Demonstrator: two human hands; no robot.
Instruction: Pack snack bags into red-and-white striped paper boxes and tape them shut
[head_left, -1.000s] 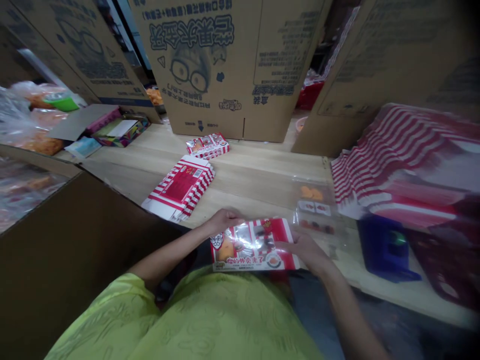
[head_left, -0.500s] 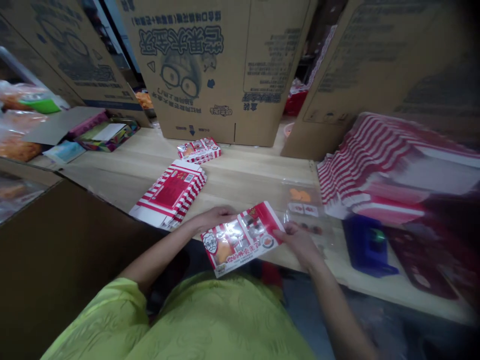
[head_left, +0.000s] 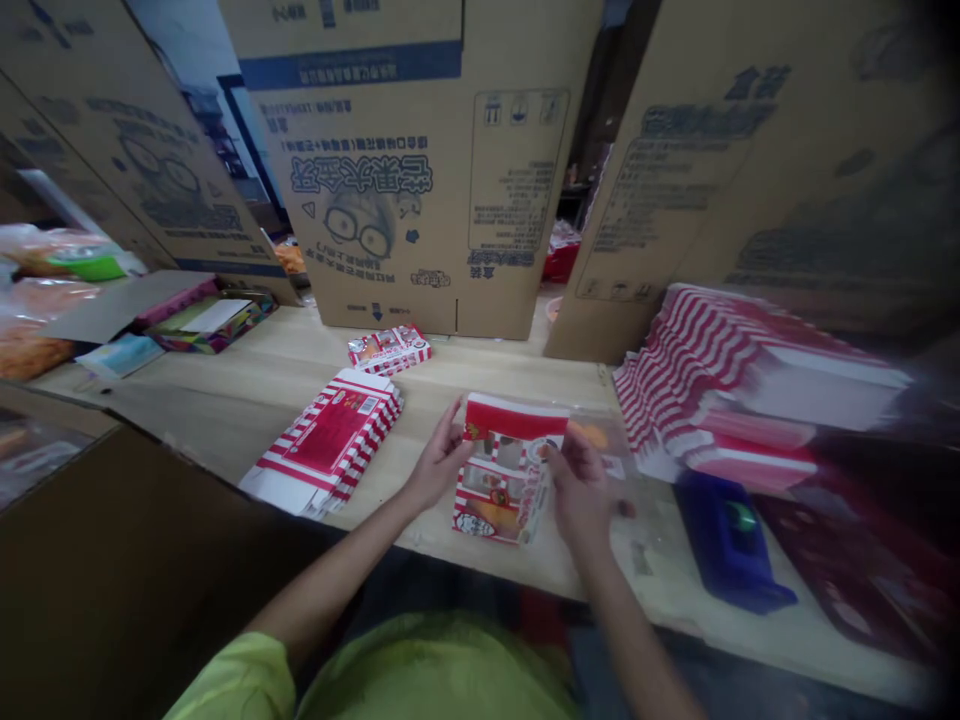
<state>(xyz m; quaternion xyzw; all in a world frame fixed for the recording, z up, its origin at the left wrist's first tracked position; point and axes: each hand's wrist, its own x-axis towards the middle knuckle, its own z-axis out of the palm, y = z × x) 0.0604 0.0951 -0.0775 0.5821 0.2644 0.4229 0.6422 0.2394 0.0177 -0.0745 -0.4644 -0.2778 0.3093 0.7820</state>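
Between my two hands is a red-and-white striped carton (head_left: pixel 495 478) with clear windows, raised over the table's front edge and tilted upright. My left hand (head_left: pixel 439 465) closes on its left side, thumb on the front. My right hand (head_left: pixel 583 485) grips the right side, thumb near the round badge. Orange and grey shapes show through the windows. Behind my right hand, a clear plastic sheet or tray with orange pieces (head_left: pixel 596 434) lies partly hidden. To the left lies a stack of flat red-and-white cartons (head_left: pixel 334 430), and beyond it some filled cartons (head_left: pixel 390 347).
Tall brown cardboard boxes (head_left: pixel 420 220) stand along the back. On the right are a pile of striped cartons (head_left: pixel 694 370) and a blue plastic holder (head_left: pixel 726 540). An open cardboard box (head_left: pixel 127 560) is at the near left, with an opened colourful box (head_left: pixel 214 320) behind.
The carton has turned from lying slanted to standing more upright, and both hands have shifted to its sides. My view has tilted up slightly.
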